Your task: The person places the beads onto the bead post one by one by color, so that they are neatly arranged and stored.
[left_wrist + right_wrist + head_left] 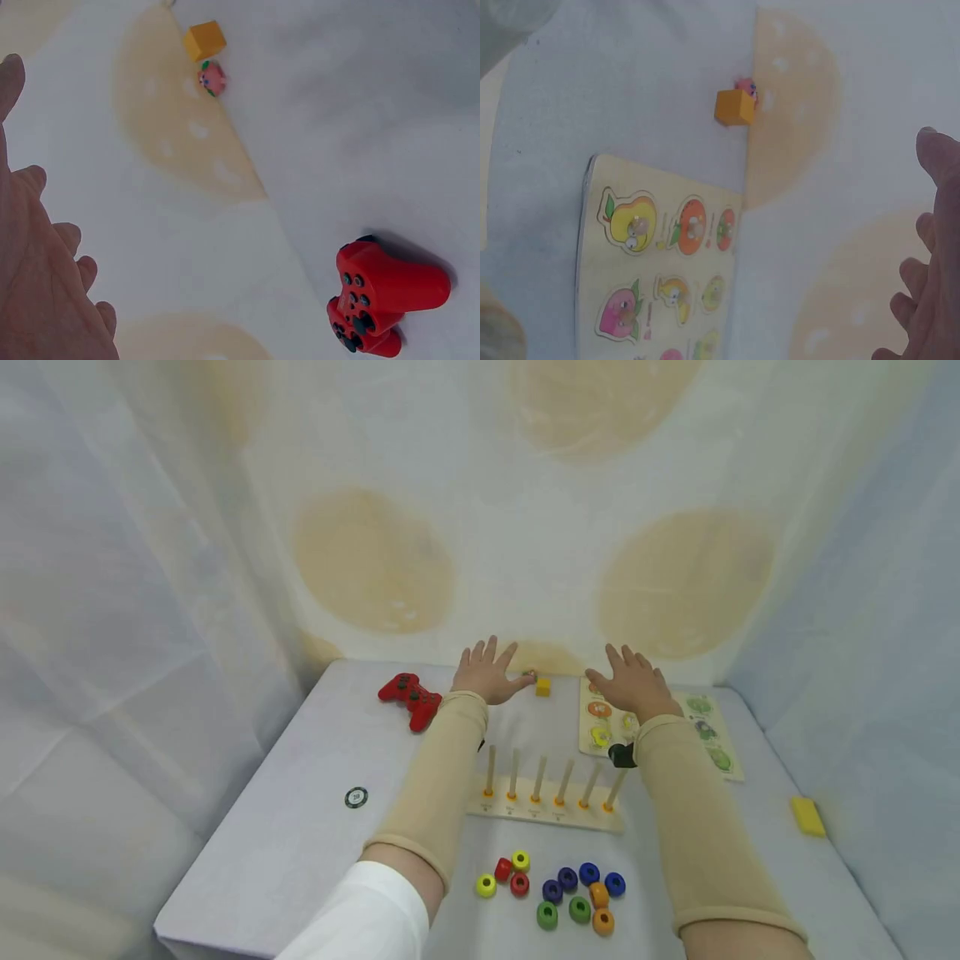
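Note:
Both hands reach out over the far part of the table, palms empty. My left hand has its fingers spread, between the red game controller and a small yellow-orange block. Over the wooden fruit puzzle board hovers my right hand, fingers straight and apart. In the left wrist view a small pink figure lies beside the block. Nearer than the hands stands a wooden peg board with several upright pegs. Loose beads in several colours lie in front of it.
A round chip lies on the left side of the white table. By the right edge is a yellow block. White curtains with tan circles close off the back and sides.

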Demonstrator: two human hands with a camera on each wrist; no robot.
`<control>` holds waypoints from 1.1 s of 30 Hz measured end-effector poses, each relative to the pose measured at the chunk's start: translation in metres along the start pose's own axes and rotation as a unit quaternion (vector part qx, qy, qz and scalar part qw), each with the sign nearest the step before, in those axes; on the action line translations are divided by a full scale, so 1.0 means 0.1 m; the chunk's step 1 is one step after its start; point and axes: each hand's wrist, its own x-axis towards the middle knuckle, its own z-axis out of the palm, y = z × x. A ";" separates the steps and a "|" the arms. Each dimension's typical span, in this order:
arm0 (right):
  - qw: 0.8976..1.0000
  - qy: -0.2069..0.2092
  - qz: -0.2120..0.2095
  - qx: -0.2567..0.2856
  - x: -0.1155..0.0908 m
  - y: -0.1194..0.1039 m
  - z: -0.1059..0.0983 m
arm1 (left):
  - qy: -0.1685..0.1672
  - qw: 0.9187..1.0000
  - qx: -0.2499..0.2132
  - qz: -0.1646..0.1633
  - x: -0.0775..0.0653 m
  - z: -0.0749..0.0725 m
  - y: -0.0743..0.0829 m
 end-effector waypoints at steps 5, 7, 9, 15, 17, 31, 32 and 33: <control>1.000 0.010 -0.005 0.004 0.01 0.02 -0.10 | 0.020 1.000 -0.008 0.006 -0.09 -0.14 -0.01; 1.000 0.017 -0.008 0.006 -0.01 0.03 -0.13 | 0.023 1.000 -0.018 0.007 -0.09 -0.18 -0.05; 0.999 0.028 -0.013 0.014 -0.05 0.01 -0.14 | 0.021 0.999 -0.038 0.003 -0.08 -0.17 -0.12; 0.990 0.094 -0.064 0.086 -0.30 -0.12 0.04 | 0.001 0.988 -0.154 -0.015 -0.19 0.02 -0.53; 0.982 0.127 -0.086 0.106 -0.41 -0.16 0.18 | -0.007 0.984 -0.178 -0.011 -0.30 0.17 -0.68; 0.936 0.183 -0.295 0.054 -1.69 -0.71 1.61 | -0.082 0.959 -0.256 0.083 -1.15 1.35 -1.08; 0.942 0.149 -0.298 0.047 -1.76 -0.73 1.69 | -0.079 0.961 -0.251 0.085 -1.16 1.35 -1.06; 0.946 0.120 -0.299 0.041 -1.82 -0.75 1.77 | -0.079 0.962 -0.248 0.082 -1.18 1.35 -1.04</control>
